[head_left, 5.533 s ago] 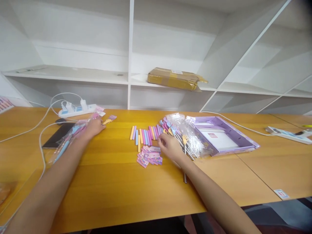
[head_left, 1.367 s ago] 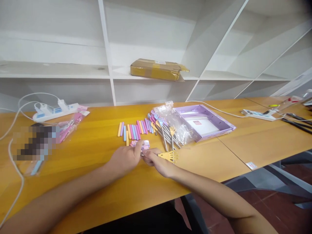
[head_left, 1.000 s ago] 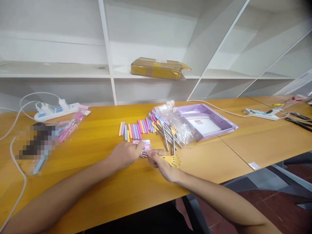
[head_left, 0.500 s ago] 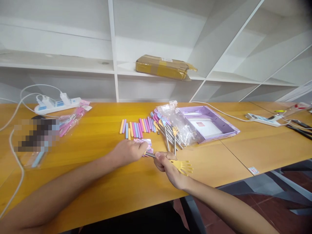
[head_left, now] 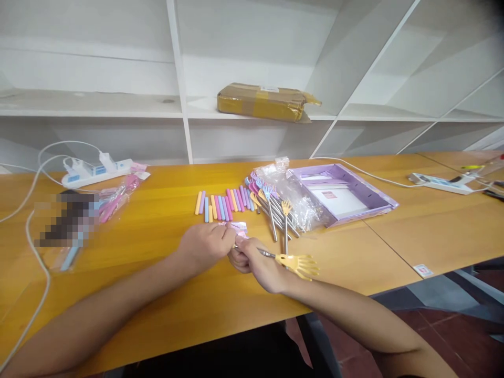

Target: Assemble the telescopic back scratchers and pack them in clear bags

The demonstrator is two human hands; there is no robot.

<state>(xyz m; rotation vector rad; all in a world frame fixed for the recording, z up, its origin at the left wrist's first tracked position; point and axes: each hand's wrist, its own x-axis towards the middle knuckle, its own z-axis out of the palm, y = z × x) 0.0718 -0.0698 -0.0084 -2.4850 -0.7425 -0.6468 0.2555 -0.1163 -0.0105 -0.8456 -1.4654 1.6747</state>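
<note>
My right hand (head_left: 258,262) is closed round the metal rod of a back scratcher with a yellow hand-shaped head (head_left: 301,265), which points right. Pressed against it, my left hand (head_left: 207,244) is closed at the rod's other end; what its fingers hold is hidden. Behind my hands lies a row of coloured handle tubes (head_left: 224,206) in yellow, purple, blue and pink. To their right is a pile of metal-rod scratchers (head_left: 275,207) with coloured heads. A pink and purple card (head_left: 238,227) lies just beyond my fingers.
Clear plastic bags (head_left: 311,207) lie beside a purple open box (head_left: 346,215). Power strips (head_left: 98,173) with white cables stand at both sides. Pink packaged items (head_left: 118,197) lie left. A taped carton (head_left: 260,102) rests on the shelf above.
My right hand has slid left along the rod and now meets my left hand. More rod shows beside the yellow head. The view has shifted slightly.
</note>
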